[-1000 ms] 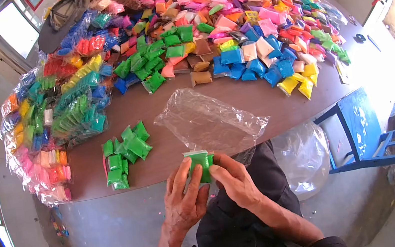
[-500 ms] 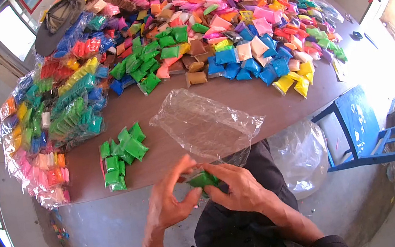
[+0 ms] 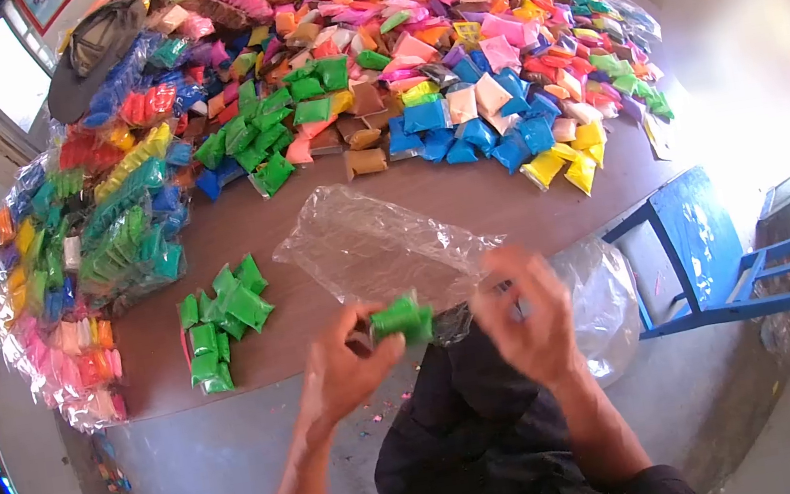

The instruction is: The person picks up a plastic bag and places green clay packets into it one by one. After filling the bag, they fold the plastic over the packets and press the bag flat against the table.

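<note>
Small green packets (image 3: 403, 320) are pinched between the thumb and fingers of my left hand (image 3: 346, 363), above the table's front edge. My right hand (image 3: 529, 317) is raised to the right of them, apart from the packets and blurred by motion. Its fingers look bent, and whether they hold anything is hard to see. A clear plastic bag (image 3: 369, 240) lies flat on the table just beyond both hands, its right end partly behind my right hand. Left of my left hand sits a small group of green packets (image 3: 227, 311).
A large heap of coloured packets (image 3: 444, 18) covers the table's (image 3: 258, 352) far side. Bagged rows of packets (image 3: 123, 214) line its left side, with a dark cap (image 3: 98, 56) on top. At right stand a blue chair (image 3: 703, 249) and a large clear bag (image 3: 606, 308).
My right hand has let go of the green packets and moved right and up. My left hand keeps the packets, now slightly higher. The view has shifted a little.
</note>
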The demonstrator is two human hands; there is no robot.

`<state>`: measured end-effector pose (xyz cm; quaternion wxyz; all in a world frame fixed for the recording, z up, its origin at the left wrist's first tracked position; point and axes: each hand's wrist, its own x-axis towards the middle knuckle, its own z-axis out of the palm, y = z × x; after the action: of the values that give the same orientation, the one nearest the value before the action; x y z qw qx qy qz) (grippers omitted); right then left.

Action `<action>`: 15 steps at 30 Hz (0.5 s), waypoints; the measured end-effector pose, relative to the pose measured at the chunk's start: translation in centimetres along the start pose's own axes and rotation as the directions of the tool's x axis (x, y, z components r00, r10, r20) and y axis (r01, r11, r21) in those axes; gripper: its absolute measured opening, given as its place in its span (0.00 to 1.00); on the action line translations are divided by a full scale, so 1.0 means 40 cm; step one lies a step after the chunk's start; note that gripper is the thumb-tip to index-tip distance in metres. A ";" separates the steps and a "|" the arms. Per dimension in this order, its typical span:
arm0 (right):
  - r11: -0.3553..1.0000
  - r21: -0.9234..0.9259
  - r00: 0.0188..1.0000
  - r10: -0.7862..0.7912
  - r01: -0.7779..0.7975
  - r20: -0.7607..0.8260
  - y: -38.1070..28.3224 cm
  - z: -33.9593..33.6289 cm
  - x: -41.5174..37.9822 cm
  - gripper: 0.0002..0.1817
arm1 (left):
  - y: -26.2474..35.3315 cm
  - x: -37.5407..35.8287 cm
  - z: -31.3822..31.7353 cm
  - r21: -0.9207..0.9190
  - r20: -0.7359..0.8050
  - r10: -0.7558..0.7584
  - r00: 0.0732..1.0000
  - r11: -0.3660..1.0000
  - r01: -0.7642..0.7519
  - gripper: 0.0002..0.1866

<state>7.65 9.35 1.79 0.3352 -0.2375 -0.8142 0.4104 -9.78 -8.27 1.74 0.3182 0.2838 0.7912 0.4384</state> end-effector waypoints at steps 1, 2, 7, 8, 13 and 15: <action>0.999 -0.029 0.993 0.009 -0.013 -0.114 0.038 0.003 0.026 0.20 | -0.007 0.022 0.016 -0.003 -0.054 0.050 0.997 0.999 -0.050 0.20; 0.998 -0.057 0.973 0.013 -0.027 -0.229 0.078 0.009 0.045 0.20 | -0.021 0.053 0.037 -0.004 -0.107 0.102 0.989 0.995 -0.103 0.20; 0.970 0.096 0.959 0.238 -0.225 -0.153 0.233 0.061 0.072 0.14 | -0.029 0.144 0.138 0.219 -0.297 0.415 0.860 0.906 -0.362 0.21; 0.960 0.124 0.955 0.268 -0.253 -0.125 0.247 0.068 0.066 0.13 | -0.027 0.153 0.151 0.192 -0.305 0.410 0.859 0.910 -0.366 0.21; 0.888 0.266 0.910 0.408 -0.375 -0.079 0.207 0.077 0.057 0.11 | -0.016 0.178 0.213 -0.017 -0.295 0.365 0.883 0.922 -0.387 0.20; 0.857 0.313 0.894 0.445 -0.409 -0.052 0.213 0.085 0.053 0.12 | -0.018 0.182 0.224 0.069 -0.237 0.407 0.882 0.913 -0.403 0.20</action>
<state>4.68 13.71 -5.99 0.3164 -0.3843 -0.6488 0.5756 -7.79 1.31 -4.46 0.1165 0.3890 0.7517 0.5196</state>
